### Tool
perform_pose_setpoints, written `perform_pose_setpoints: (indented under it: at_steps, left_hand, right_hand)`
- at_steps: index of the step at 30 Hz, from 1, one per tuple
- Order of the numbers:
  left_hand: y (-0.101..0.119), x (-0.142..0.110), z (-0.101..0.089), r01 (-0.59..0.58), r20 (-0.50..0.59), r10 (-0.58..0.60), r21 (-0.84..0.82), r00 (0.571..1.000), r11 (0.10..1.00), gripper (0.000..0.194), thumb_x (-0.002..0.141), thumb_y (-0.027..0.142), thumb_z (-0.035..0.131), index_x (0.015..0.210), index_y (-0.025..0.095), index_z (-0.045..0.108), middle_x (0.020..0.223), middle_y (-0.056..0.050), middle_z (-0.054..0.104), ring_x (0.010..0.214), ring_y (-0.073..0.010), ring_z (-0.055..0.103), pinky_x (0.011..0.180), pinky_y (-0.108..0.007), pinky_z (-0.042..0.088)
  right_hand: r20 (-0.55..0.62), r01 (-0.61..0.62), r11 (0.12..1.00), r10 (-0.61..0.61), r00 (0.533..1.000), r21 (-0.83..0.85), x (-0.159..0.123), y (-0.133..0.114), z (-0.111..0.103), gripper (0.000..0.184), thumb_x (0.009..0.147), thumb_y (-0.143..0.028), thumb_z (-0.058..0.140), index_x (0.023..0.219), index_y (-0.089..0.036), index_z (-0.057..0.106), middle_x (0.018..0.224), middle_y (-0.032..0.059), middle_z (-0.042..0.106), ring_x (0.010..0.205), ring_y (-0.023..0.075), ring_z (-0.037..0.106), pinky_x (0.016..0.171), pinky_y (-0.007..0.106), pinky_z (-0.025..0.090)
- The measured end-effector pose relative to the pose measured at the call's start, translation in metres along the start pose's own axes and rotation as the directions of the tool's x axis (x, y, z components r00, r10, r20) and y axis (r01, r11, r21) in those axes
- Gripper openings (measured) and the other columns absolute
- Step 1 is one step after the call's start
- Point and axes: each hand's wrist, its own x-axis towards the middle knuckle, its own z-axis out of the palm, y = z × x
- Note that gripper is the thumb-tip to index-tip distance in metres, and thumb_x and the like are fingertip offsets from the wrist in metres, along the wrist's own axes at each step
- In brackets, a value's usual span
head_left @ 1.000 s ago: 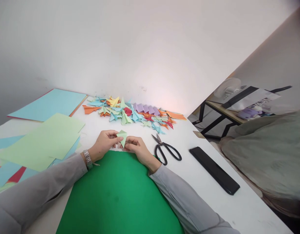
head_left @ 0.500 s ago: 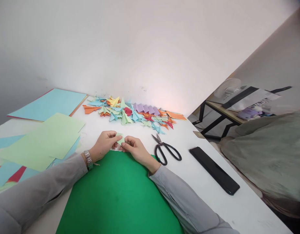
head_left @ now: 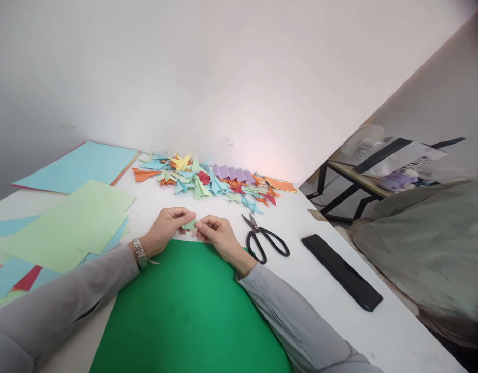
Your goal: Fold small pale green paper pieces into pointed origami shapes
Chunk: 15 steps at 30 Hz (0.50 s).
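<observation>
A white counter [head_left: 280,290] is set against a pale wall [head_left: 223,77] and is covered, on the near side of the fingers, by a green sheet [head_left: 188,305]. A small piece of light green paper [head_left: 190,224] is gripped narrowly by the fingers [head_left: 187,217] of the left hand [head_left: 161,231] and by those of the right hand [head_left: 222,239]; its folds are largely hidden by the fingertips. It is held near the far edge of the green sheet. A metal-banded watch [head_left: 139,253] is worn on the left wrist.

Beyond the fingers, a heap of folded papers [head_left: 201,190] in mixed colours is spread near the wall. To their right, scissors [head_left: 255,228] are laid with blades parted; farther right, a long black object [head_left: 342,272] is noted. To their left, light green sheets [head_left: 68,228] are overlapped on blue ones, and behind these a blue-topped stack [head_left: 81,166] is placed. Far right of the fingers, a fan [head_left: 365,145] and grey-green cloth [head_left: 429,243] are seen.
</observation>
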Motion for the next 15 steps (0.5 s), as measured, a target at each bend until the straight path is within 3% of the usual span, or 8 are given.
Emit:
perform_pose_setpoints:
  at_steps: [8,15]
  left_hand:
    - [-0.0009,0.0015,-0.0018,0.03,0.026,-0.028,-0.051,0.999,0.998,0.026,0.07,0.039,0.066,0.06,0.015,0.063,0.06,0.001,0.055,0.054,-0.009,0.048,0.051,-0.022,0.039]
    - [-0.0016,0.0025,-0.0008,0.056,-0.009,-0.057,-0.112,0.998,0.992,0.028,0.068,0.042,0.068,0.074,0.015,0.07,0.071,-0.003,0.063,0.062,-0.011,0.052,0.052,-0.022,0.04]
  right_hand:
    - [-0.082,-0.021,0.999,0.024,0.996,0.038,-0.0011,-0.0046,0.0013,0.026,0.063,-0.039,0.074,0.055,-0.016,0.064,0.051,-0.0008,0.061,0.043,0.0073,0.045,0.042,0.02,0.033]
    - [-0.156,0.018,0.993,0.001,0.988,0.12,-0.0001,-0.0048,-0.0006,0.02,0.061,-0.034,0.077,0.06,-0.016,0.068,0.054,0.0006,0.065,0.044,0.0079,0.049,0.045,0.02,0.037]
